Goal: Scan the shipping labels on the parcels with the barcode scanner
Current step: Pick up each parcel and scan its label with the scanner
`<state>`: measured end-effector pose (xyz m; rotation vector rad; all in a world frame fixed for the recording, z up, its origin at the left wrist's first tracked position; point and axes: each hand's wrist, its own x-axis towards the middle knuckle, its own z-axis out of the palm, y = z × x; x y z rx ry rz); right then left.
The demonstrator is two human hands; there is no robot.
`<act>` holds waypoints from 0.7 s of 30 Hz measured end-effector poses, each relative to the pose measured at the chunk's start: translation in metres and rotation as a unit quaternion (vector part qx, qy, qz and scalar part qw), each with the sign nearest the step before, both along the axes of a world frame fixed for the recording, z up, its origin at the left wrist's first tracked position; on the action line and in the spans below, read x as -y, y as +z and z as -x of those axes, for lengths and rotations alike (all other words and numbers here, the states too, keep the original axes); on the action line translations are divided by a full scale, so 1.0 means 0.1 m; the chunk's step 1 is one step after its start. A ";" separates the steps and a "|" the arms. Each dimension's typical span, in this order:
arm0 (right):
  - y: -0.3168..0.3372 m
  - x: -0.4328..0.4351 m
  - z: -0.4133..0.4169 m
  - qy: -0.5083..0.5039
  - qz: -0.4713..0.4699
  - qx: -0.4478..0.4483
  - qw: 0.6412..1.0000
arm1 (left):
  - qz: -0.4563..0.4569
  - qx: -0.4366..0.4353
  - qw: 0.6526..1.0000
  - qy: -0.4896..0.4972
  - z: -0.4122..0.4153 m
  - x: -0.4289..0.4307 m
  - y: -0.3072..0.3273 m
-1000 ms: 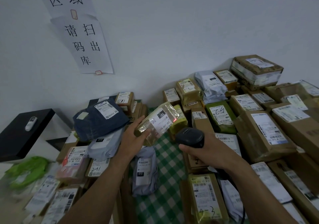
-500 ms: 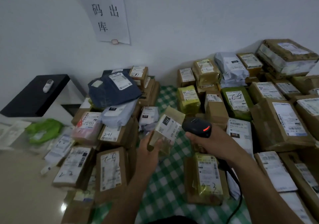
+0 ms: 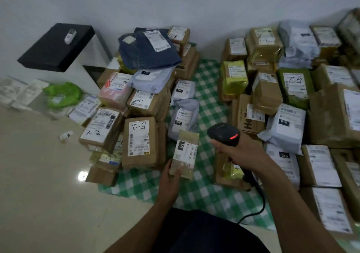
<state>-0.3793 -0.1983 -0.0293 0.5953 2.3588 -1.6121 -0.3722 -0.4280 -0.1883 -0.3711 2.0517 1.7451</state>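
My left hand (image 3: 170, 178) grips the near end of a small taped cardboard parcel (image 3: 186, 153), low over the green checked cloth (image 3: 204, 192). The parcel's white shipping label faces up and reads 231. My right hand (image 3: 241, 153) holds a black barcode scanner (image 3: 224, 134) just right of the parcel. A red light shows on the scanner's head, and its cable (image 3: 259, 202) runs down toward me. On the left stands a pile of labelled parcels (image 3: 140, 139). A second, larger pile of parcels (image 3: 288, 97) fills the right side.
A black-topped white cabinet (image 3: 56, 48) with a small white device (image 3: 69, 36) on it stands at the back left by the wall. A green bag (image 3: 62, 95) and loose papers lie on the tiled floor (image 3: 39, 194) beside it.
My left hand has brought the parcel down from in front of the scanner to just above the cloth. My view has tilted downward. The scanner has stayed beside the parcel.
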 end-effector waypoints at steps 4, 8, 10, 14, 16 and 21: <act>-0.02 0.03 -0.04 -0.009 -0.003 0.001 1.000 | 0.064 -0.023 0.997 -0.022 -0.05 0.05 -0.06; -0.04 0.02 -0.07 -0.014 -0.003 0.004 1.000 | 0.302 -0.156 0.938 -0.066 -0.05 0.10 -0.19; -0.04 0.02 -0.08 -0.017 -0.001 0.005 1.000 | 0.336 -0.280 0.890 -0.128 0.00 0.01 -0.17; -0.04 0.04 -0.07 -0.020 -0.007 0.016 1.000 | 0.297 -0.241 0.889 -0.252 0.27 -0.23 -0.05; -0.05 0.05 -0.07 -0.021 -0.006 0.016 1.000 | 0.319 -0.185 0.877 -0.307 0.40 -0.28 -0.06; -0.05 0.04 -0.07 -0.031 0.002 0.022 0.999 | 0.421 -0.165 0.818 -0.355 0.34 -0.25 -0.09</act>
